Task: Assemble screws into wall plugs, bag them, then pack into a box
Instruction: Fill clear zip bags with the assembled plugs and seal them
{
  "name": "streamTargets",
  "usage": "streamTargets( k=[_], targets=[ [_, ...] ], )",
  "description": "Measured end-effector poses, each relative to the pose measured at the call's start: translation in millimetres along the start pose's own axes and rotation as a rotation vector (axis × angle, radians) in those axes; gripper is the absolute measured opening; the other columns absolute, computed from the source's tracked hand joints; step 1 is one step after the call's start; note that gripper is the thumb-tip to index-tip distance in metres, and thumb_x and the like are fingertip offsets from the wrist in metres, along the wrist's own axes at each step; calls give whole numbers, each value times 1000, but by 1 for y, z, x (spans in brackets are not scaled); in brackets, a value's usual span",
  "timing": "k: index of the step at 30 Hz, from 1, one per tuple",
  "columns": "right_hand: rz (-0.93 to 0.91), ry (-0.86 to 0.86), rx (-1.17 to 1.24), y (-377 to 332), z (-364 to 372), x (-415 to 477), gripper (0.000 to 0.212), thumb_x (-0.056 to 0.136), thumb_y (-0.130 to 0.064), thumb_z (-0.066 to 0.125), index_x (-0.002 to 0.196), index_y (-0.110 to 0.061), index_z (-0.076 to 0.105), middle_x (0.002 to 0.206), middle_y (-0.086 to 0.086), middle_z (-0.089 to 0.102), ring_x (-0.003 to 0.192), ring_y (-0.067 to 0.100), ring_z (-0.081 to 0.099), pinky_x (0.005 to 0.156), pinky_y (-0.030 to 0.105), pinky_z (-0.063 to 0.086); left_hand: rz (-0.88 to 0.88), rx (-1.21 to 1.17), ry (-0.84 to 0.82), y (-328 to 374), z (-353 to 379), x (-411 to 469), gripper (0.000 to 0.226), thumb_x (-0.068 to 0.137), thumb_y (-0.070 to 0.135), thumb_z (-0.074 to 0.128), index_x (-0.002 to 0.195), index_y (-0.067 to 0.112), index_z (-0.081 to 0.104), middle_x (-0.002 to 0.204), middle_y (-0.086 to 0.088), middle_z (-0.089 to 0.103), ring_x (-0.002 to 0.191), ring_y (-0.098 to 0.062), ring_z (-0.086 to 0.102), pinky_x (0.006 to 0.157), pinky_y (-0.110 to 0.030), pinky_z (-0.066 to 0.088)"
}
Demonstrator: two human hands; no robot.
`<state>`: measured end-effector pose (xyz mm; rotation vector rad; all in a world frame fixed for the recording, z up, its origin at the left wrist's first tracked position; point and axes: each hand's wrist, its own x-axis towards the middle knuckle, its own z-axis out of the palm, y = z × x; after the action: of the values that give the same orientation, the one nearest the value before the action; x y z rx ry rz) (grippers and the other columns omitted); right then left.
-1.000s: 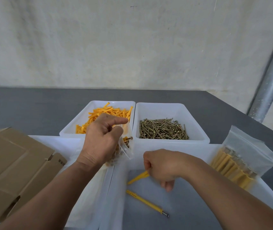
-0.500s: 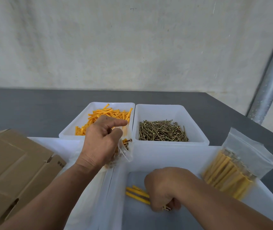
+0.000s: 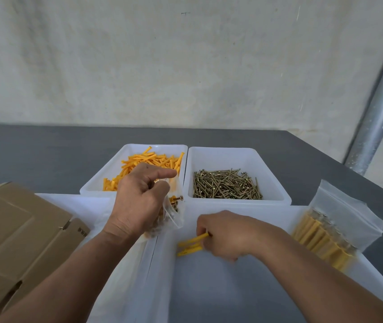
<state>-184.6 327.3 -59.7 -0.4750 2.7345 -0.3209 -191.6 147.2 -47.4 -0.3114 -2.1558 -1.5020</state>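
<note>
Up it comes! The right hand (image 3: 227,236) has lifted off the floor of the tray (image 3: 232,294), where it was bunched low half a second ago, and swung toward the bag (image 3: 174,216). Its grip is pinched on a small bundle of assembled plugs (image 3: 191,243), yellow ends poking left.

The left hand (image 3: 139,201) hasn't budged. Its grip pinches the clear bag's mouth, forefinger stretched out, and we can see screw heads of pieces already inside. We read this as the bagging step, with the bundle just short of the opening. The next move calls for a clean feed in, without snagging the film.

Outward now: the white tray sits at the worktop's (image 3: 46,155) near edge. Behind it, the left bin (image 3: 97,185) holds orange loose plugs (image 3: 144,160) and the right bin (image 3: 274,183) holds screws (image 3: 225,185). A filled bag (image 3: 339,227) leans on the tray's right rim, toward the worktop's right edge. The cardboard box (image 3: 18,241) lies at the near left corner.

The worktop is dark grey and matte. Beyond it we have a pale, rough wall (image 3: 185,66) and a metal pole (image 3: 379,101) by the far right corner.
</note>
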Motion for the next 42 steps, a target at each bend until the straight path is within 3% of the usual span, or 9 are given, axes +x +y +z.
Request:
streamTargets(
  k=[4, 8, 12, 18, 21, 24, 32, 36, 42],
  targets=[
    [-54, 206, 67, -2, -12, -3, 19, 93, -20, 44, 100, -25, 61, 99, -4, 59, 80, 13, 57, 57, 23, 42, -12, -3, -6, 1, 0, 0, 34, 68, 20, 49, 90, 29, 74, 99, 8, 64, 85, -8, 60, 68, -7, 41],
    [16, 519, 226, 4, -37, -13, 15, 89, -22, 47, 83, -28, 60, 72, -11, 58, 62, 3, 49, 47, 20, 30, -21, -12, -12, 2, -1, 0, 34, 69, 19, 49, 90, 29, 73, 101, 9, 63, 93, -2, 59, 72, -7, 40],
    [-12, 794, 593, 5, -45, -19, 16, 78, -20, 49, 72, -28, 62, 57, -6, 61, 44, 6, 46, 48, 24, 36, -32, -26, -19, 3, 0, -1, 31, 74, 15, 52, 90, 28, 74, 100, 10, 62, 95, -4, 59, 73, -13, 40],
    [-183, 634, 812, -8, -40, -21, 18, 66, -22, 50, 74, -29, 65, 51, -4, 58, 36, 6, 40, 46, 26, 34, -21, -35, -8, 3, 0, 0, 28, 81, 2, 57, 89, 23, 74, 95, 5, 62, 89, -9, 59, 70, -8, 41],
    [-140, 583, 723, -10, -35, -18, 14, 78, -18, 54, 75, -26, 65, 53, -4, 61, 36, 3, 42, 47, 26, 37, -13, 5, -13, 2, -1, 0, 34, 85, -5, 55, 93, 21, 75, 98, 6, 62, 97, -8, 59, 72, -5, 40],
    [-91, 581, 635, -8, -33, -17, 15, 84, -16, 53, 78, -25, 64, 57, -5, 63, 38, 2, 44, 49, 25, 38, -23, 0, -18, 5, -2, -1, 30, 75, 15, 51, 93, 24, 74, 99, 9, 63, 97, -3, 59, 71, -6, 39],
    [-174, 757, 265, -17, -24, -13, 7, 89, -25, 58, 86, -27, 63, 56, -10, 53, 56, -1, 52, 50, 11, 39, -4, 59, -12, 7, 1, -2, 36, 68, 19, 49, 93, 26, 74, 97, 10, 62, 81, -7, 59, 67, -8, 43],
    [-241, 772, 166, -23, -23, -9, 11, 90, -27, 59, 98, -25, 67, 81, -10, 56, 68, 8, 48, 57, 16, 31, 58, 132, -17, 11, 3, -1, 29, 75, 12, 54, 93, 22, 75, 91, 13, 60, 67, -2, 53, 62, -7, 40],
    [-257, 831, 516, -28, -31, -12, 18, 86, -27, 70, 97, -30, 57, 82, -13, 57, 69, -5, 54, 63, 7, 40, 58, 164, -10, 31, -1, 6, 34, 80, -2, 56, 95, 22, 75, 89, 11, 60, 61, -2, 52, 67, -22, 40]
  ],
)
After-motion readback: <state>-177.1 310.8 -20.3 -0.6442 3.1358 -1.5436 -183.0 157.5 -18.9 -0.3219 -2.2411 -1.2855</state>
